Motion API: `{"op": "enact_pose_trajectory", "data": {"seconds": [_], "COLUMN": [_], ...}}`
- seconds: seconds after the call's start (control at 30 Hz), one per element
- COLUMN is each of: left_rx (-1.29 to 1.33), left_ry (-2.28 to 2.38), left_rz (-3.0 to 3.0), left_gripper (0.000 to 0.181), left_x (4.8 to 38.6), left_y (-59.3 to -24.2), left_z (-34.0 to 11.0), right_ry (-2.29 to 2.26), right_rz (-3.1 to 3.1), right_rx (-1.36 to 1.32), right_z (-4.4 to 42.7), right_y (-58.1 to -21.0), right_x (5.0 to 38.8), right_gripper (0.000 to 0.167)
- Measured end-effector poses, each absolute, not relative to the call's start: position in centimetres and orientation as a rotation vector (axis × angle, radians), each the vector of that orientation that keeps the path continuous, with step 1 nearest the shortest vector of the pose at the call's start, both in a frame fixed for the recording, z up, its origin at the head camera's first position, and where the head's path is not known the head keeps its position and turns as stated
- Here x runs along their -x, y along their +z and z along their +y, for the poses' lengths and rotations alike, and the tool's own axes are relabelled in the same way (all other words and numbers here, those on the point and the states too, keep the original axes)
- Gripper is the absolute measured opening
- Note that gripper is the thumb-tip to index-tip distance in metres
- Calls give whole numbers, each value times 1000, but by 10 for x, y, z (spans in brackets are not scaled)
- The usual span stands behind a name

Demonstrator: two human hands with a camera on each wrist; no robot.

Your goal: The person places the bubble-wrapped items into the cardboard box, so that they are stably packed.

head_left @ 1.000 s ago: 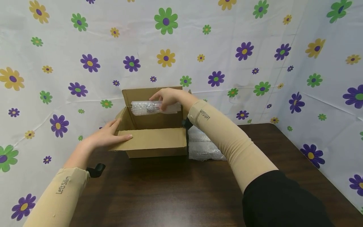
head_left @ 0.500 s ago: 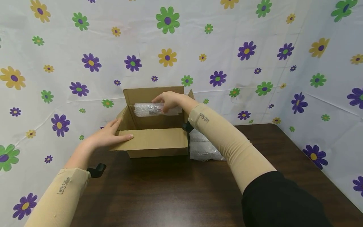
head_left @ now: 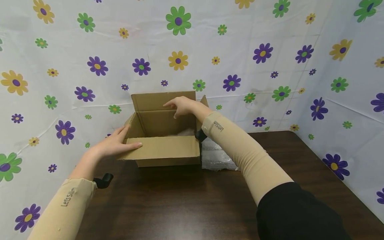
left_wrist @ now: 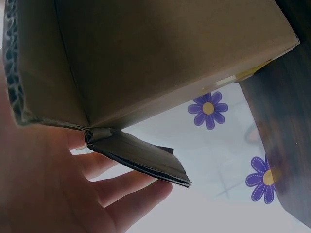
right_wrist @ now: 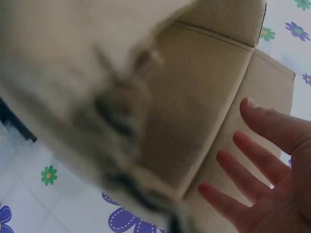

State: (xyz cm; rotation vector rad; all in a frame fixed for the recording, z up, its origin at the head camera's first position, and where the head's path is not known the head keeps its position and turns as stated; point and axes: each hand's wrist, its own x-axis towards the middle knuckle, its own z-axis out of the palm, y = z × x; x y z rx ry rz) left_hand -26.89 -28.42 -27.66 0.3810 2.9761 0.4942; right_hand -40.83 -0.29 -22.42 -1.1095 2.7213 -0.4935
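Note:
An uncovered cardboard box (head_left: 168, 121) stands at the back of the table with its flaps spread outward. At its front left corner my left hand (head_left: 109, 144) holds the box, thumb on top of the front flap (head_left: 165, 146) and fingers behind the side flap (left_wrist: 141, 155). Over the box my right hand (head_left: 183, 106) hovers with spread fingers and nothing in them; the right wrist view shows the same hand (right_wrist: 272, 170) beside the back flap (right_wrist: 277, 82). Inside the box a pale patch of a bubble-wrapped item (head_left: 186, 132) peeks above the front flap; the rest is hidden.
Several bubble-wrapped bundles (head_left: 217, 158) lie stacked against the box's right side, partly behind my right forearm. The dark wooden table (head_left: 180, 203) extends toward me and to the right. A flower-print sheet (head_left: 120, 50) hangs close behind the box.
My right hand held a bubble-wrapped roll over the box, lowered it slightly, then let go; the roll has dropped inside. The left hand stays at the box corner.

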Motion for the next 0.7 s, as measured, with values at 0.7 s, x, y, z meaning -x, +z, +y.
{"op": "enact_pose_trajectory", "data": {"seconds": [0.7], "left_rx": [-381], "left_ry": [505], "left_rz": [2973], "left_gripper": [110], "left_x": [271], "left_y": [-277], "left_z": [-284], "right_ry": [-769], "right_rz": [2524], "right_rx": [1302], "right_z": [37], "right_y": [-188], "right_x": [384], "right_gripper": [57]}}
